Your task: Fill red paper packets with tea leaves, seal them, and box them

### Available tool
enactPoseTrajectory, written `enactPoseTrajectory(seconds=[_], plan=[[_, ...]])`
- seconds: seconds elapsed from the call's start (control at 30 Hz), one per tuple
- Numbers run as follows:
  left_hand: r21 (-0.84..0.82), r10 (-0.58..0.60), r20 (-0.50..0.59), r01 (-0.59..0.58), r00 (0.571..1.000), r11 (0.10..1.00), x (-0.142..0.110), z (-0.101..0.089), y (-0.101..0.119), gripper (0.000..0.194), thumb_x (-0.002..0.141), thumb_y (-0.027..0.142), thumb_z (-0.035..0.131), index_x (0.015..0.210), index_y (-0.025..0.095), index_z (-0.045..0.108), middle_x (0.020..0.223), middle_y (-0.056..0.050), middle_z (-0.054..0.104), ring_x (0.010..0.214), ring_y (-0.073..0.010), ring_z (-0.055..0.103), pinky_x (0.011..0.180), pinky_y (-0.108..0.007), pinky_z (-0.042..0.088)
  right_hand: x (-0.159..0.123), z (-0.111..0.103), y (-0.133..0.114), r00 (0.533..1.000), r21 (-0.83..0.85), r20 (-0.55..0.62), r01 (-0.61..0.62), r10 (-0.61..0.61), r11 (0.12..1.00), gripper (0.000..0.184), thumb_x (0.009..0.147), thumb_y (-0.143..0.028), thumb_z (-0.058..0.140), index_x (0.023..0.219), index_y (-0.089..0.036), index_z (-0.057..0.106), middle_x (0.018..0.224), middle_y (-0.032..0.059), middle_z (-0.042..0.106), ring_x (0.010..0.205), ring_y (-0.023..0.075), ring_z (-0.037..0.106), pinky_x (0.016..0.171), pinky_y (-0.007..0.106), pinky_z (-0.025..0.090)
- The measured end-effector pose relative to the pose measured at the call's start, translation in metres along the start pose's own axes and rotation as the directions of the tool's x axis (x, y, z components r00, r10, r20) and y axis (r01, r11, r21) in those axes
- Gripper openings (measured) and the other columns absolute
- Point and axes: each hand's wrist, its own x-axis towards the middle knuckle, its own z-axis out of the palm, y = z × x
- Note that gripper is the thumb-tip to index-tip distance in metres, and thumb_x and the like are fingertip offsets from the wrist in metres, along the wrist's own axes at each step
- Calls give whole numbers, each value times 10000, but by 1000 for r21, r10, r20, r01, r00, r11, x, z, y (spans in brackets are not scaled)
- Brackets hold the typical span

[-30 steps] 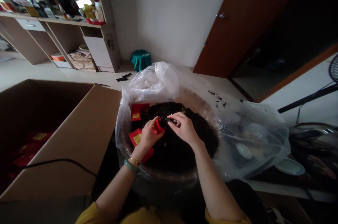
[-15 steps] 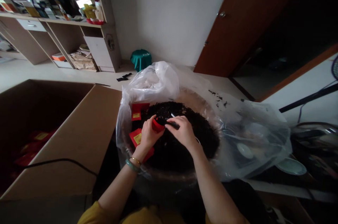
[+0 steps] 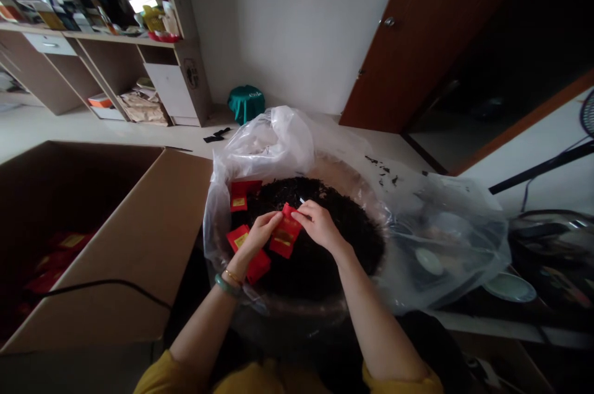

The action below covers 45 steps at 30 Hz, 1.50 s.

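Observation:
A red packet [image 3: 284, 234] with a yellowish label hangs between my two hands over a heap of dark, dry tea-like leaves [image 3: 320, 282]. My left hand [image 3: 263, 230] pinches the packet's upper edge on its left side. On the other side, my right hand [image 3: 318, 222] closes thumb and fingers on the same edge. A thin white tip [image 3: 302, 200] shows just above the right fingers; the rest of it is hidden. More red packets [image 3: 239, 196] lie at the heap's left side, and others [image 3: 255, 264] sit under my left wrist.
Clear plastic sheeting [image 3: 290, 140] lines the round container and spreads right. A cardboard box [image 3: 171, 214] with red packets inside stands at left, a black cord across it. A pale dish [image 3: 510, 287] lies at right. Behind are a green-covered bin [image 3: 246, 104] and a desk [image 3: 116, 41].
The red packet was bunched in my left hand with my right hand at its mouth. Now it hangs flat, its upper edge pinched by both hands.

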Motion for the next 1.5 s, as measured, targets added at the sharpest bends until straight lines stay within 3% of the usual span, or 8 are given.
enactPoseTrajectory(seconds=[0.27,0.5,0.67,0.8,1.03,1.23,1.4,1.5], plan=[[74,132,-250,-117,959,990,-6,16,-4,440,753,578,568,668,149,615,578,24,543,529,-95,461,493,-198,363,-4,4,8,996,124,-79,-35,45,992,323,904,-383,495,683,-182,620,761,22,528,685,137,536,665,261,478],[-32,20,45,-19,999,999,-6,13,4,596,448,379,865,926,108,633,699,9,632,580,-115,525,554,-227,440,-8,3,0,988,10,-133,86,-84,996,291,906,-328,507,686,-186,635,796,36,534,683,135,539,661,263,492],[-8,71,7,-71,997,997,-7,13,8,563,452,416,870,863,109,638,711,-2,638,627,-134,546,605,-240,459,-11,-6,-11,951,-182,-204,195,-232,964,173,866,-296,582,759,-196,672,865,70,571,798,180,569,736,304,500],[91,144,-17,-141,989,986,-9,12,7,671,412,477,871,925,108,647,757,-8,635,695,-156,543,650,-245,453,-10,-14,-11,961,-119,-94,249,-260,961,224,917,-274,512,756,-205,653,769,42,627,738,161,588,718,276,481],[375,193,34,-191,981,907,-11,3,5,647,414,516,858,885,121,657,680,29,566,668,-144,481,628,-230,414,-10,-17,-14,999,-33,-20,39,-39,999,306,918,-324,479,687,-208,642,655,22,614,669,162,576,675,267,471],[508,198,66,-204,978,837,-13,1,-1,602,482,518,830,910,135,652,674,35,591,640,-143,507,593,-226,409,-5,-35,-20,995,60,101,-25,19,998,270,850,-205,486,980,-208,722,906,52,720,739,166,628,716,286,473],[503,184,187,-255,965,826,-15,0,2,690,483,511,839,1031,145,633,793,0,657,706,-182,581,651,-257,442,6,-52,-20,848,16,515,-159,128,987,221,733,-172,576,865,-206,751,607,-48,634,519,108,506,535,222,372],[488,170,220,-259,961,834,-15,-1,2,705,481,494,846,1057,150,629,831,-14,672,757,-206,608,687,-277,461,12,-48,-19,818,-52,564,-100,112,994,101,669,-131,600,633,-162,689,521,-69,535,510,78,436,506,195,302]])
